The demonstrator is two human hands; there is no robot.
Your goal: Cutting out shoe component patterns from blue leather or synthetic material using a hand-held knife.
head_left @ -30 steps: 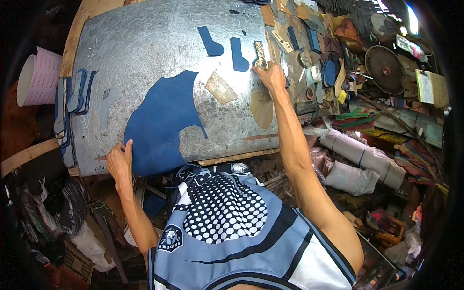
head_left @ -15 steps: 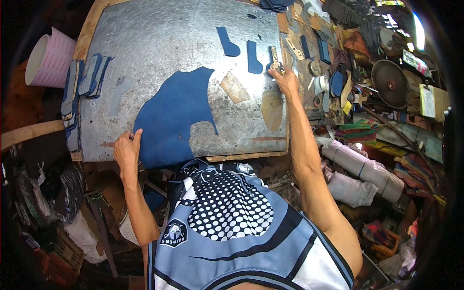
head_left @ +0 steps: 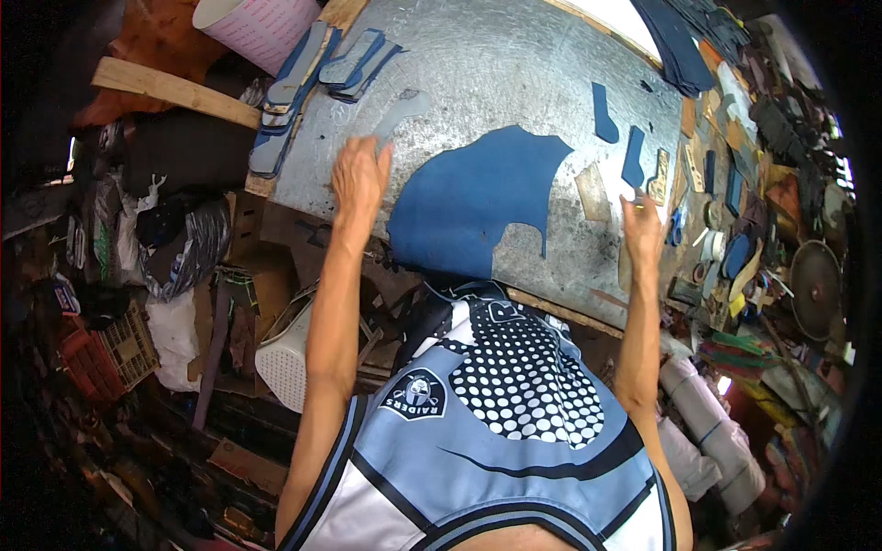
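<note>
A large blue leather sheet (head_left: 473,197) lies on the metal-topped table (head_left: 487,83), a notch cut into its near right side. My left hand (head_left: 360,179) is over the table's left part, left of the sheet, holding nothing, thumb apart from the fingers. Just beyond its fingertips lies a flat grey boot-shaped piece (head_left: 401,110). My right hand (head_left: 641,225) is closed in a pinch at the right; what it holds is too small to make out. Beyond it lie two blue cut pieces (head_left: 604,114) (head_left: 634,158) and a tan patterned template (head_left: 659,176).
Stacks of blue and grey cut pieces (head_left: 364,62) sit at the table's left edge. A tan scrap (head_left: 593,193) lies right of the sheet. Blue-handled scissors (head_left: 676,227) and tape rolls (head_left: 713,244) crowd the right side. A wooden bar (head_left: 175,92) juts out at left.
The view has swung left. My left hand has left the sheet's edge and moved farther up the table toward the grey piece. My right hand has drawn back from the patterned template.
</note>
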